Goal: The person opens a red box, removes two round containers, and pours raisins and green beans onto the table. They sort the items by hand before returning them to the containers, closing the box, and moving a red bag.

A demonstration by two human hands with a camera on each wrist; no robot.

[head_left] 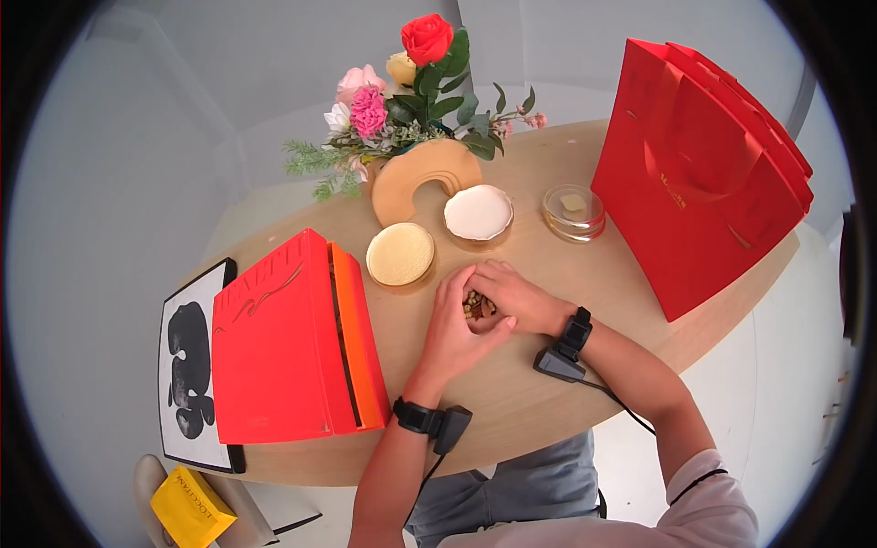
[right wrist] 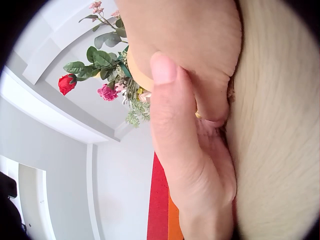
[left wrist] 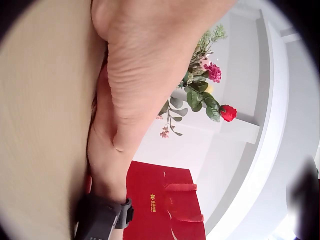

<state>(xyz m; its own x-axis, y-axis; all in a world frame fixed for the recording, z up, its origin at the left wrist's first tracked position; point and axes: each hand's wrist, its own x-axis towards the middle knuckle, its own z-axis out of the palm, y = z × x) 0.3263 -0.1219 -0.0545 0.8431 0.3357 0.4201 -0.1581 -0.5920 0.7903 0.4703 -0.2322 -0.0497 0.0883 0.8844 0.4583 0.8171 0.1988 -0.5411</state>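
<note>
In the head view, both hands curve around a small loose pile of dried greenish-yellow and reddish-brown bits (head_left: 478,307) on the wooden table (head_left: 512,402). My left hand (head_left: 454,318) borders the pile on its left, thumb stretched across the near side. From the right, my right hand (head_left: 519,298) closes the ring, its fingers meeting the left ones at the far side. The wrist views show the lower edges of the hands down at the tabletop, with most of the pile hidden behind them. The left thumb (right wrist: 170,105) stands out straight in the right wrist view.
Beyond the hands stand a round tin with a gold top (head_left: 400,254), a white-topped tin (head_left: 479,213) and a clear dish (head_left: 574,214). Flowers in an arched vase (head_left: 388,187) are behind. A red box (head_left: 274,352) lies left; a red bag (head_left: 694,183) stands right.
</note>
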